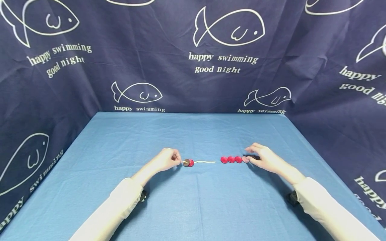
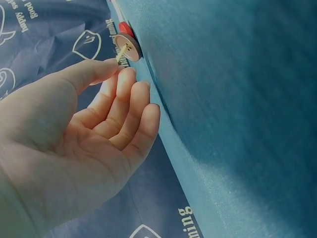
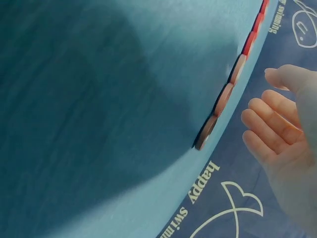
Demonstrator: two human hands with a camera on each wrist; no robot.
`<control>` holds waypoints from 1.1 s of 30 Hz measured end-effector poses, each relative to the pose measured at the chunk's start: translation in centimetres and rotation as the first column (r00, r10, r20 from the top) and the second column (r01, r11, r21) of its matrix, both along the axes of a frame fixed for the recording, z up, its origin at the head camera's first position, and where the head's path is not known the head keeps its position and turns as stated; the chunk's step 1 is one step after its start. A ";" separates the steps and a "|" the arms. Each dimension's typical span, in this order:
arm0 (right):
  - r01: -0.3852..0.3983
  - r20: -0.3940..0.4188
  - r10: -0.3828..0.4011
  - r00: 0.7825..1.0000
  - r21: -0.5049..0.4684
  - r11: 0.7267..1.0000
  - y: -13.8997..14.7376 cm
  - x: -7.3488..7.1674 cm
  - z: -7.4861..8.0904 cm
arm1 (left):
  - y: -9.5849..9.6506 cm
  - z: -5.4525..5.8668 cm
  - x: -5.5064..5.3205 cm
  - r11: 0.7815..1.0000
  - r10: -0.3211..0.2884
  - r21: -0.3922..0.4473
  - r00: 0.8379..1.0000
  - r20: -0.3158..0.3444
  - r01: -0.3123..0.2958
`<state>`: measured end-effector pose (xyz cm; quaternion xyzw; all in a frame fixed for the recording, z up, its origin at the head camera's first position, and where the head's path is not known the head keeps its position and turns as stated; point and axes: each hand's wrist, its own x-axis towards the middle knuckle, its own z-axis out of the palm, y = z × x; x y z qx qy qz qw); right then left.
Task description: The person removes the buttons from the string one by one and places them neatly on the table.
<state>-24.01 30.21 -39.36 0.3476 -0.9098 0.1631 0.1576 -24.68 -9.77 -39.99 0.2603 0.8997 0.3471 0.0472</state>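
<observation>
My left hand (image 1: 167, 159) pinches one end of a pale cord (image 1: 206, 162) between thumb and forefinger. A brown button (image 2: 130, 48) and a red button (image 1: 191, 163) are threaded on that cord, close to the fingertips. The cord's other end lies on the cloth, pointing right. My right hand (image 1: 265, 159) is above the right end of a row of buttons, its fingers loosely bent and holding nothing. In that row are red buttons (image 1: 231, 159), a pinkish button (image 1: 245, 159) and darker brown ones (image 3: 206, 132), partly hidden by the hand in the head view.
A blue cloth (image 1: 169, 134) covers the table. Dark blue curtains (image 1: 181, 40) with white fish prints stand behind it and at both sides. Black wrist devices (image 1: 292, 198) show under both white sleeves (image 1: 325, 204).
</observation>
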 end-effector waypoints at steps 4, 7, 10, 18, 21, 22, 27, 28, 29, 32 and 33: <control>-0.017 0.010 0.017 1.000 -0.011 1.000 -0.4 -0.2 -0.1 | 0.0 0.0 -0.1 1.000 0.000 -0.003 1.000 -0.003 0.000; -0.027 0.014 0.027 1.000 -0.017 0.999 -0.8 -0.4 -0.2 | 0.0 -0.1 -0.1 1.000 0.007 -0.006 1.000 -0.002 -0.007; -0.042 0.000 0.042 0.999 -0.026 0.999 -1.2 -0.5 -0.2 | 0.0 -0.1 0.0 1.000 0.006 -0.009 1.000 -0.004 -0.006; -0.098 -0.036 0.096 0.995 -0.057 0.994 -2.5 -0.6 0.0 | 0.0 -0.3 -0.2 1.000 -0.004 -0.011 0.999 -0.041 0.004; -0.099 -0.018 0.098 0.995 -0.054 0.994 -3.1 -0.7 0.1 | 0.0 -0.3 -0.2 1.000 -0.005 -0.012 0.999 -0.044 0.005; -0.100 -0.018 0.099 0.995 -0.051 0.994 -3.2 -0.8 0.1 | 0.0 -0.3 -0.2 1.000 -0.004 -0.012 0.999 -0.043 0.004; -0.110 -0.009 0.110 0.994 -0.043 0.993 -4.1 -1.0 0.0 | 0.0 -0.3 -0.2 1.000 0.000 -0.012 1.000 -0.029 -0.001; -0.113 -0.006 0.113 0.994 -0.043 0.993 -4.2 -1.0 0.0 | 0.0 -0.3 -0.2 1.000 0.000 -0.011 1.000 -0.029 0.000; -0.114 0.001 0.115 0.993 -0.043 0.992 -4.4 -1.1 0.0 | 0.0 -0.4 -0.2 1.000 0.000 -0.010 1.000 -0.031 0.000; -0.112 0.024 0.113 0.993 -0.040 0.993 -4.9 -1.2 0.1 | -0.1 -0.4 -0.2 1.000 0.000 -0.011 0.999 -0.042 0.000; -0.114 0.033 0.115 0.993 -0.040 0.993 -5.1 -1.2 0.2 | -0.1 -0.4 -0.2 1.000 0.000 -0.013 0.999 -0.045 -0.001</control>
